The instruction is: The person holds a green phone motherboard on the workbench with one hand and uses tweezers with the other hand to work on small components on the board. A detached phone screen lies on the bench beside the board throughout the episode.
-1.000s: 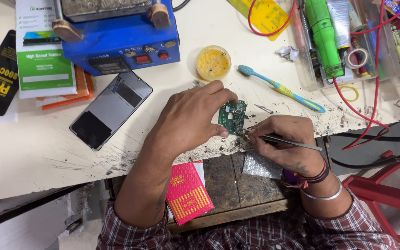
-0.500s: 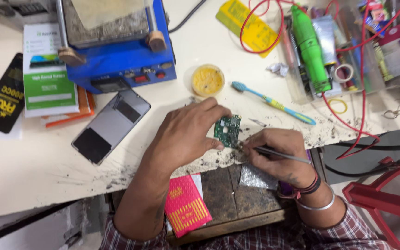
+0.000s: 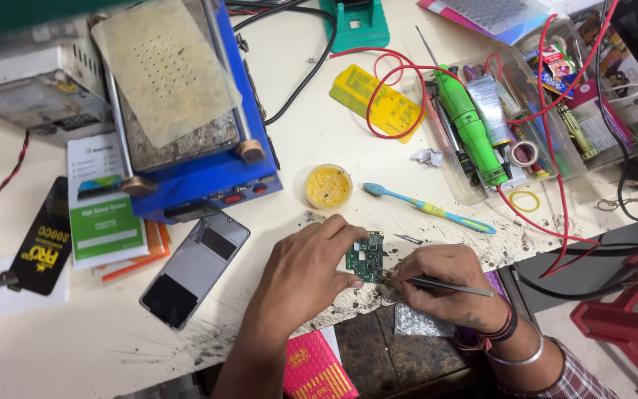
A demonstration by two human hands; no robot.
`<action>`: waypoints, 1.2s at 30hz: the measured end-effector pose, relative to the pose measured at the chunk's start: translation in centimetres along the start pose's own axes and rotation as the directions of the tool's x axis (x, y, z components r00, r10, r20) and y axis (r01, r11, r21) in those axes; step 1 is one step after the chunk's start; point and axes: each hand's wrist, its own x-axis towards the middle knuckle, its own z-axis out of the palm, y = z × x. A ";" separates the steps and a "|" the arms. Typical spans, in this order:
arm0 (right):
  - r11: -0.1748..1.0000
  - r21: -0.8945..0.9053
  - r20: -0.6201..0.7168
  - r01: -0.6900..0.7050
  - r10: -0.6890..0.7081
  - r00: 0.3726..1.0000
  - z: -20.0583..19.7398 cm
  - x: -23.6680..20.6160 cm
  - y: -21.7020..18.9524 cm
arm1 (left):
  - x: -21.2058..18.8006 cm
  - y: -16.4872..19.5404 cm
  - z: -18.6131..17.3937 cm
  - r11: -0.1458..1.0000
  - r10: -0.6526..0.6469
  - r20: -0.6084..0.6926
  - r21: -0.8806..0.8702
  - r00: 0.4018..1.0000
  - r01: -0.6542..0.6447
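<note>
Circuit board [image 3: 365,256], small and green, lies at the desk's [image 3: 319,118] front edge, pinned by the left hand [image 3: 308,270]; the right hand [image 3: 437,284] grips tweezers [image 3: 448,285], their tip at the board's edge. Component work looks underway; next calls for a steady, fine touch.

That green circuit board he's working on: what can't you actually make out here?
- Head view: left hand covers the left edge of the green circuit board.
- Parts on the board: too small.
- Tip of the tweezers in the right hand: hidden by the fingers.
- Red packet: cut off by the bottom edge.
</note>
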 end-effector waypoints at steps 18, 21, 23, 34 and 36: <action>1.000 -0.027 0.002 0.006 -0.006 1.000 0.2 -0.5 0.5 | -0.3 -0.7 0.3 1.000 0.009 -0.008 0.000 1.000 -0.009; 0.997 -0.071 -0.002 -0.039 0.039 0.999 0.4 -0.6 0.6 | -0.3 -0.9 0.5 1.000 0.014 -0.014 0.017 1.000 -0.014; 0.995 -0.098 -0.008 0.013 -0.014 1.000 0.5 -0.5 0.6 | -0.3 -0.9 0.5 0.999 0.029 -0.028 0.017 0.999 -0.028; 0.997 -0.021 -0.019 -0.081 0.081 0.997 0.4 -0.4 0.2 | -0.1 -0.6 0.1 1.000 -0.018 0.013 0.021 1.000 0.017; 0.996 -0.012 -0.022 -0.086 0.085 0.996 0.4 -0.3 0.1 | -0.2 -0.4 0.0 1.000 -0.016 0.014 0.017 1.000 0.015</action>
